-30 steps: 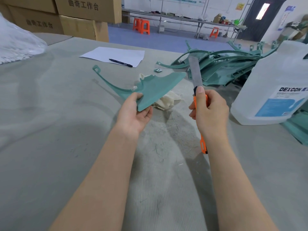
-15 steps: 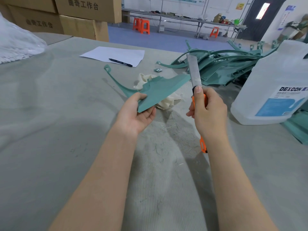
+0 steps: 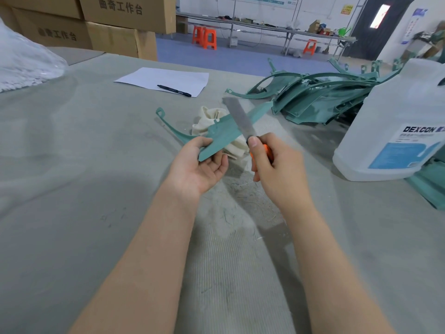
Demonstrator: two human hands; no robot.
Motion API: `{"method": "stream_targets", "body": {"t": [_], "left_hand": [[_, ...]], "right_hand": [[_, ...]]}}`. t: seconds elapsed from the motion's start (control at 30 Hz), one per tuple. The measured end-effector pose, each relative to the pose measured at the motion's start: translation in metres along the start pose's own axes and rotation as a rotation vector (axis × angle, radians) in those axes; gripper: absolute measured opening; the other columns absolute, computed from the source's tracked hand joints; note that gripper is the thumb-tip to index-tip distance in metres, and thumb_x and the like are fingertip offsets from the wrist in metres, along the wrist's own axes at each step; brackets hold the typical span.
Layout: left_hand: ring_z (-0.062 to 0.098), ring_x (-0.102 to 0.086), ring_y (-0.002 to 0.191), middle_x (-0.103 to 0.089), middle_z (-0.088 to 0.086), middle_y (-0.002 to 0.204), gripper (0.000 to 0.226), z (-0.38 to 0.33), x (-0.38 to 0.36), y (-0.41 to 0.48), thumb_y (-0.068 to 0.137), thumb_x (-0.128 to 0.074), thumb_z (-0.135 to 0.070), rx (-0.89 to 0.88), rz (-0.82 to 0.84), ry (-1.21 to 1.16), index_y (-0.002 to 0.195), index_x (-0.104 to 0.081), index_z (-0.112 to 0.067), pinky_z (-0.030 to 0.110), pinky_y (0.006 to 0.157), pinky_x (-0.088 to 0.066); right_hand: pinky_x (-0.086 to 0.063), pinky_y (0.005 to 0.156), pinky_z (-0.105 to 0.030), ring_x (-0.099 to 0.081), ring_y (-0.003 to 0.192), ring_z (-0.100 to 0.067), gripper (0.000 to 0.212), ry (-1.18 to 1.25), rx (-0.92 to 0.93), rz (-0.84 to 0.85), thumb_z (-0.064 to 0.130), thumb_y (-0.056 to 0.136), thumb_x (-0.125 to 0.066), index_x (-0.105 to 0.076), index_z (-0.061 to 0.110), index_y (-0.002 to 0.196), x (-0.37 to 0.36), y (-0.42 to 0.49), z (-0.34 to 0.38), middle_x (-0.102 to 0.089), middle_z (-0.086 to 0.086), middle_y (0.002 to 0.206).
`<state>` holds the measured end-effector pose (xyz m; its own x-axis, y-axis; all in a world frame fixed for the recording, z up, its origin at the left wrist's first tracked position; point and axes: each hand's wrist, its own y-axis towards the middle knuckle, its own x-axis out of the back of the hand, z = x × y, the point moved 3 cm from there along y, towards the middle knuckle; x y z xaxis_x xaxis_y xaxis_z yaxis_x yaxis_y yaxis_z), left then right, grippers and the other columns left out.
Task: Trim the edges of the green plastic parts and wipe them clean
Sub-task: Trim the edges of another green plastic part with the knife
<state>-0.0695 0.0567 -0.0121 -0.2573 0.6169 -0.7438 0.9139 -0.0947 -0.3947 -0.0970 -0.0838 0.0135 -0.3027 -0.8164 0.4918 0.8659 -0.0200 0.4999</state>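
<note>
Above the grey table (image 3: 72, 177), left hand (image 3: 197, 169) fingers (image 3: 220, 165) pinch a green part (image 3: 224, 133); right hand (image 3: 279, 172) fingers (image 3: 255, 145) clamp a file (image 3: 237, 116).

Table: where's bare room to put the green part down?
Bare table left of the left hand, below the paper and the white bag. Crowded ahead and right: cloth, pile of parts, jug.

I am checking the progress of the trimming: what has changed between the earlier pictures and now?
The right hand tilted the file leftward, so its blade now crosses the green part, which the left hand brought rightward to meet it. Both hands keep their grips. The cloth, bottle and pile of parts stayed put.
</note>
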Motion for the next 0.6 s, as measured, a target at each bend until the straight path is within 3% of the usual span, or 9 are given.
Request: {"method": "stream_targets", "body": {"t": [0.1, 0.23, 0.37, 0.6], "left_hand": [[0.008, -0.057, 0.044, -0.061, 0.002, 0.057, 0.017, 0.001, -0.001, 0.0, 0.092, -0.049, -0.01, -0.002, 0.001, -0.023, 0.077, -0.057, -0.006, 0.024, 0.063, -0.051], [0.013, -0.058, 0.068, -0.059, 0.004, 0.073, 0.016, 0.0, -0.003, 0.0, 0.09, -0.047, -0.009, 0.002, 0.044, -0.039, 0.078, -0.057, -0.007, 0.025, 0.082, -0.049], [0.01, -0.059, 0.048, -0.061, 0.004, 0.066, 0.017, -0.002, -0.001, -0.002, 0.092, -0.051, -0.01, -0.004, 0.007, -0.053, 0.076, -0.058, -0.005, 0.024, 0.066, -0.052], [0.008, -0.059, 0.043, -0.063, 0.002, 0.057, 0.014, -0.001, -0.003, -0.003, 0.091, -0.052, -0.009, 0.001, 0.02, -0.028, 0.079, -0.057, -0.006, 0.024, 0.062, -0.052]], "right_hand": [[-0.051, 0.063, -0.045, -0.061, 0.061, -0.024, 0.023, -0.06, 0.048, 0.082, 0.038, 0.099, -0.05, -0.056, 0.022, 0.084, -0.007, -0.003, 0.004, -0.061, -0.002, 0.062], [-0.052, 0.065, -0.047, -0.061, 0.062, -0.026, 0.026, -0.049, 0.065, 0.161, 0.039, 0.097, -0.052, -0.061, 0.016, 0.089, -0.014, -0.006, 0.008, -0.062, -0.006, 0.065], [-0.051, 0.062, -0.048, -0.061, 0.06, -0.027, 0.024, 0.024, 0.047, -0.036, 0.037, 0.099, -0.051, -0.058, 0.019, 0.083, -0.004, -0.002, 0.008, -0.062, -0.005, 0.063], [-0.05, 0.065, -0.039, -0.062, 0.062, -0.025, 0.028, 0.056, -0.086, -0.289, 0.037, 0.1, -0.047, -0.052, 0.025, 0.075, 0.016, 0.004, -0.006, -0.06, 0.002, 0.064]]}}
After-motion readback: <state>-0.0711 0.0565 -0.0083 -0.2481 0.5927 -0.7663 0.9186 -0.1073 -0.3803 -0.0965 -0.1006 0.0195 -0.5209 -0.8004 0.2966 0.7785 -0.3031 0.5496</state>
